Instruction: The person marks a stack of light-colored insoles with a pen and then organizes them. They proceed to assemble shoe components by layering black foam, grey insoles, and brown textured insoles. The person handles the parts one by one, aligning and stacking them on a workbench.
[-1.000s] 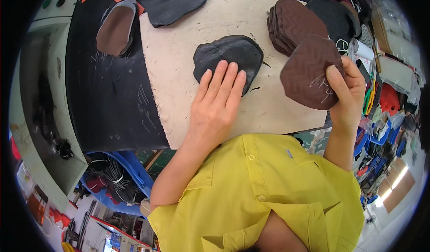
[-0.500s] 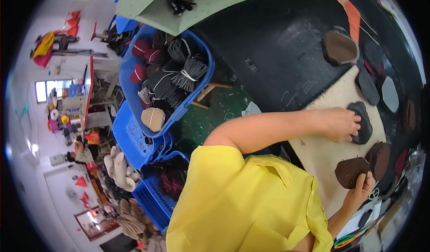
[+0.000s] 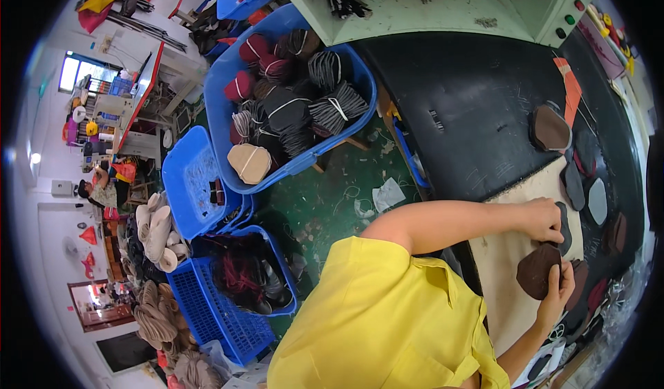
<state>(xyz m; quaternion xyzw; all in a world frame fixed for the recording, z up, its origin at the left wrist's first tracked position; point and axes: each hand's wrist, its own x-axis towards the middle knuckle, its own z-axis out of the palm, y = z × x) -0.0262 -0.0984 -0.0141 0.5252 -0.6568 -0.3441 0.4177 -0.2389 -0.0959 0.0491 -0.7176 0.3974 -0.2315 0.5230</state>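
My left hand (image 3: 541, 219) reaches across a pale board (image 3: 503, 264), its fingers curled at the edge of a dark grey rounded flat piece (image 3: 565, 226), partly hidden behind them. Just below it, my right hand (image 3: 561, 282) pinches a dark brown rounded flat piece (image 3: 537, 273) by its edge and holds it tilted up. Another brown piece (image 3: 579, 282) lies behind that hand. The two hands are close together, and the brown piece's upper edge comes near the left fingertips.
More flat pieces lie on the black worktop (image 3: 449, 85): a brown stack (image 3: 551, 128), a dark one (image 3: 573, 186) and a light grey one (image 3: 597, 200). A green machine housing (image 3: 515, 26) spans the far side. Blue tubs (image 3: 372, 105) with tied bundles stand on the left.
The view has swung, showing more machine and floor. My right hand has brought the brown piece closer to my left hand, which stays at the dark grey piece.
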